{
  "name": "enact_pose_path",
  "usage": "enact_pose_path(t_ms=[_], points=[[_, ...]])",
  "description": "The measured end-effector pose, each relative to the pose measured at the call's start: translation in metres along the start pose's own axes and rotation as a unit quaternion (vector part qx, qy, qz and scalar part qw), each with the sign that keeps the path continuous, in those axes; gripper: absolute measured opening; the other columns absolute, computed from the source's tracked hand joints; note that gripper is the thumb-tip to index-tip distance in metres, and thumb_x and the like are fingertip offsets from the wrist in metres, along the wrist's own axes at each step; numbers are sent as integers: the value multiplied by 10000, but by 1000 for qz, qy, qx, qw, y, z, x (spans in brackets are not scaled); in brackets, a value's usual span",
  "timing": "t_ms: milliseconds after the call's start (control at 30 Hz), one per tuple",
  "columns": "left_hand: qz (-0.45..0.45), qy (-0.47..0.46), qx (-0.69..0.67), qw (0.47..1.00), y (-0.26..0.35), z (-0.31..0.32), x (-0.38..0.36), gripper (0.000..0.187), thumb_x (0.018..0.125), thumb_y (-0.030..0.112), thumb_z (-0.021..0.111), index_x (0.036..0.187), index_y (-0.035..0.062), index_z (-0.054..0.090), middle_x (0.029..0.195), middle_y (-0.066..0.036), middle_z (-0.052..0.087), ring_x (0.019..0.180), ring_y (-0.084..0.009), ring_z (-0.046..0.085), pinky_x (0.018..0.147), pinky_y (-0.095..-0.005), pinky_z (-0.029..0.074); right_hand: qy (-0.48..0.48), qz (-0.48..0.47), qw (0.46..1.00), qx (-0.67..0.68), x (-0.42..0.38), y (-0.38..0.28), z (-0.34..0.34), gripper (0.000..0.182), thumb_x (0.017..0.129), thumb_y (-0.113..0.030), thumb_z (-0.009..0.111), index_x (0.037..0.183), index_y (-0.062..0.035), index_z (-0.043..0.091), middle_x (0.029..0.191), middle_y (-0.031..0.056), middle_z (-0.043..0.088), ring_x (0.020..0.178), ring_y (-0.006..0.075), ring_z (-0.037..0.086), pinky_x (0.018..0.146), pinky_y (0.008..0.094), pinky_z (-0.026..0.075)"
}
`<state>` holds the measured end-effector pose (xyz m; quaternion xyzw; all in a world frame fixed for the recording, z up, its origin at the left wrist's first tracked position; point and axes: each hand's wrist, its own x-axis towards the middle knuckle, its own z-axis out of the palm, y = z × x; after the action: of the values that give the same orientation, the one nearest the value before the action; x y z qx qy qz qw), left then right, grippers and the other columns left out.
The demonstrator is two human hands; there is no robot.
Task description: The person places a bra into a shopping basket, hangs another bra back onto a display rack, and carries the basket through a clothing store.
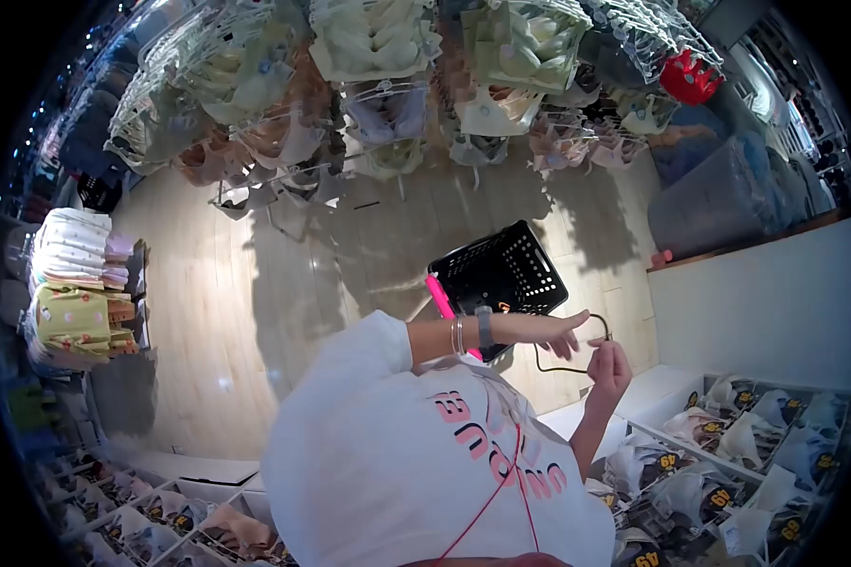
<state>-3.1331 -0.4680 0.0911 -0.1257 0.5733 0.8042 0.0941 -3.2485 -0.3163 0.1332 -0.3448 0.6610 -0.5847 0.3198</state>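
Observation:
A thin dark cord (563,369) loops between my two hands in front of my body. My right hand (609,369) is closed, its fingers pinched on one end of the cord. Just beside it, my left hand (548,331) reaches across with its fingers apart, near the cord's upper curve; whether it touches the cord cannot be made out. Below my left hand a black basket (520,274) with a pink handle (440,297) stands on the wooden floor.
Bras on hangers (373,42) fill racks along the far side. Folded clothes (71,246) hang at the left. Divided bins of bras (719,454) lie at the lower right, others (151,510) at the lower left. A large translucent bag (714,194) stands at the right.

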Motion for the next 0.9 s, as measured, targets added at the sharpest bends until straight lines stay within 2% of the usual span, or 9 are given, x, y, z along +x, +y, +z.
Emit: enact_pose_path(t_ms=[67,167,200,333,500,600,733,833,900], points=[[85,-64,-200,974,-6,14,9,808,943,648,178,1294,-20,469,1205,-187,582,1133,-236,556,1000,-341,416,-36,-3,998,-59,-10,-20,18,205,948,-145,529,983,32,627,617,-29,479,579,54,401,522,221,304],[148,-135,-281,939,27,22,5,708,982,566,212,1290,-16,473,1233,-183,563,1147,-219,545,1010,-351,410,-68,-43,977,-196,-10,-38,28,218,935,-135,552,1036,52,600,685,32,549,595,103,443,538,259,354],[133,-129,-255,949,35,22,1,586,1011,467,271,1285,-7,481,1233,-179,565,1131,-205,551,1006,-363,414,-76,-49,969,-228,-10,-41,24,224,910,-97,582,1078,51,584,800,105,613,652,173,540,609,286,432],[153,-104,-315,931,39,30,12,479,1015,379,338,1239,-1,525,1078,-146,637,975,-180,611,917,-335,467,-23,-122,957,-263,-20,-98,3,217,853,5,609,1067,36,593,959,162,644,896,263,642,803,320,484],[107,-69,-237,963,23,4,17,452,1012,366,336,1135,7,582,947,-103,653,823,-144,619,804,-283,486,148,-343,869,-326,-53,-166,-34,202,850,-76,554,974,70,618,948,199,641,813,325,608,746,388,473],[46,-25,-165,985,-12,-8,21,487,1013,379,328,1091,-15,604,844,-78,650,708,-109,574,703,-237,471,194,-516,783,-288,-75,-183,-47,271,876,-207,502,1002,21,576,842,142,601,642,275,532,646,380,448],[3,5,-165,986,-64,-28,22,533,1019,407,307,1061,-24,617,751,-51,623,597,-82,479,611,-219,425,148,-719,669,-117,-99,-210,-43,263,846,-243,438,985,-112,619,820,67,479,703,215,438,574,346,323],[3,24,-157,987,-80,-36,16,568,1018,440,294,1055,-25,617,710,-37,595,550,-69,423,561,-216,379,109,-732,664,-108,-94,-250,-10,114,909,-232,516,1000,-165,507,887,-49,519,754,61,494,687,266,409],[2,25,-136,990,-84,-37,13,574,1017,447,293,1054,-25,616,705,-34,591,548,-68,423,557,-217,375,91,-754,645,-84,-95,-258,-10,84,894,-191,507,958,-136,505,831,-53,500,741,65,492,667,250,402]])
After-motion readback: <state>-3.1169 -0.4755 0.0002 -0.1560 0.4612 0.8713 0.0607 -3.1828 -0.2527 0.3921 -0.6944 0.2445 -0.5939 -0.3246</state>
